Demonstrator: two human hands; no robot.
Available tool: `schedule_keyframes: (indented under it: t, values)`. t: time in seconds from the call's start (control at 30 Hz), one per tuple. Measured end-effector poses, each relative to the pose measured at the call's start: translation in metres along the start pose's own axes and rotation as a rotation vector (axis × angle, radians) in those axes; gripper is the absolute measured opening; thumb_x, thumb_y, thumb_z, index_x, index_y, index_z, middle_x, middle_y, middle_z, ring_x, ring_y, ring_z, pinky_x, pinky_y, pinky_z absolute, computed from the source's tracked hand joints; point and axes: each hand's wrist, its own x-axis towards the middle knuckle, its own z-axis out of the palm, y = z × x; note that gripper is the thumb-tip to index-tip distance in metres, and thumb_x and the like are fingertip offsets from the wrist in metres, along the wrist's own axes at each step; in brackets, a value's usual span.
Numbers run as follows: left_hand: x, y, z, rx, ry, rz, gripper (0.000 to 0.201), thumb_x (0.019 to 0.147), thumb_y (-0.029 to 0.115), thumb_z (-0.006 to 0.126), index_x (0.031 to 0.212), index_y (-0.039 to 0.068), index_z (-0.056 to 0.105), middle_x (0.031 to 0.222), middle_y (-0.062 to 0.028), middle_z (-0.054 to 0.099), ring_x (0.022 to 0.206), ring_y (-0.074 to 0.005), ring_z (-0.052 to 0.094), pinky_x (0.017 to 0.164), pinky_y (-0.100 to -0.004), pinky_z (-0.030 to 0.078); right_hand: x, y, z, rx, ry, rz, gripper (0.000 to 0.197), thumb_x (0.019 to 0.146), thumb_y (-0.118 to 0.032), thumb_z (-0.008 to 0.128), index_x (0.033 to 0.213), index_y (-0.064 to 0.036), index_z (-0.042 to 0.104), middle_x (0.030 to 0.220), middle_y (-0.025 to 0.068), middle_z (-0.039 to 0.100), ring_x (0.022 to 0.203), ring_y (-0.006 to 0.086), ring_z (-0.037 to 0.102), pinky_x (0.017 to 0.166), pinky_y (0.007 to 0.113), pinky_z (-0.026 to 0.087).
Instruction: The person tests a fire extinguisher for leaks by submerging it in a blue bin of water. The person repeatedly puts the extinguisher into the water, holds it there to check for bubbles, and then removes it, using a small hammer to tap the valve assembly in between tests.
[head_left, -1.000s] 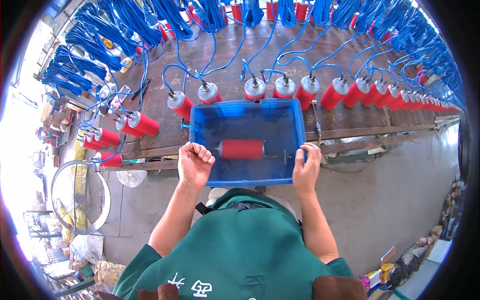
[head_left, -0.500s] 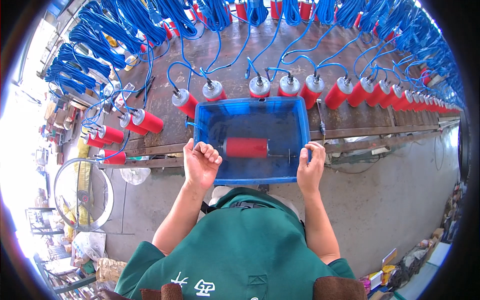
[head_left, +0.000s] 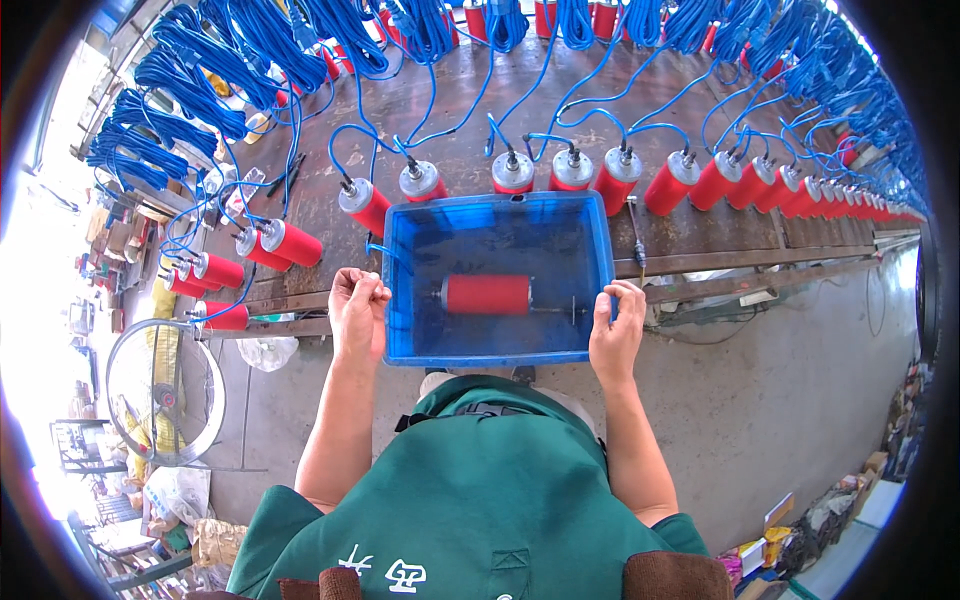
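Observation:
A blue plastic bin (head_left: pixel 498 357) sits in front of me, at the near edge of the workbench. Inside it lies a red cylinder (head_left: pixel 487 295) on its side, with a thin rod reaching right from its end. The bin seems to hold water, though I cannot be sure. My right hand (head_left: pixel 616 330) is closed at the bin's right rim, thumb on the inner side. Beside the left rim, my left hand (head_left: pixel 358 312) is closed with thumb and fingers together; what they hold, if anything, is hidden. A blue cable (head_left: pixel 378 248) crosses the left rim above it.
Red cylinders with metal caps (head_left: pixel 423 181) stand in a row behind the bin on the brown workbench (head_left: pixel 440 110). Coiled blue cables (head_left: pixel 225 60) line the far side. More red cylinders (head_left: pixel 291 243) lie at left. A wheel (head_left: pixel 165 393) stands on the floor.
My left hand has moved left, from over the bin's left rim to beside it, and its fingers have drawn together. My right hand stays at the right rim. The red cylinder still lies in the bin.

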Motion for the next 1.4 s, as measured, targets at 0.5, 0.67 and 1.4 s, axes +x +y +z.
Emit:
schedule_keyframes:
  t: [0.5,0.67,1.4]
  values:
    - [0.019,-0.054,0.066,1.529,-0.92,0.37,0.05,0.095,0.022,0.076,0.137,-0.001,0.062,0.137,-0.0217,0.065,0.131,-0.0398,0.06,0.113,-0.0458,0.049,0.0,0.0,0.0,0.188,0.061,0.132,0.014,0.104,-0.011,0.06,0.109,0.0018,0.063,0.117,0.0183,0.063,0.112,0.0365,0.061,0.102,0.045,0.049]
    - [0.033,-0.093,0.077,1.872,-1.211,0.35,0.071,0.083,0.027,0.087,0.143,0.001,0.058,0.138,-0.0192,0.065,0.129,-0.0372,0.061,0.11,-0.0439,0.053,-0.003,0.014,-0.003,0.401,0.136,0.259,0.014,0.112,-0.013,0.054,0.115,-0.0048,0.064,0.119,0.0052,0.065,0.1,0.0143,0.061,0.085,0.028,0.052]
    - [0.033,-0.049,0.128,2.083,-1.421,0.291,0.101,0.073,0.033,0.091,0.16,0.012,0.045,0.135,-0.0227,0.064,0.119,-0.0407,0.068,0.098,-0.0486,0.056,-0.068,0.03,-0.07,0.456,0.382,0.681,0.019,0.115,-0.024,0.053,0.118,-0.0094,0.065,0.116,0.0023,0.068,0.105,0.0122,0.067,0.078,0.027,0.056]
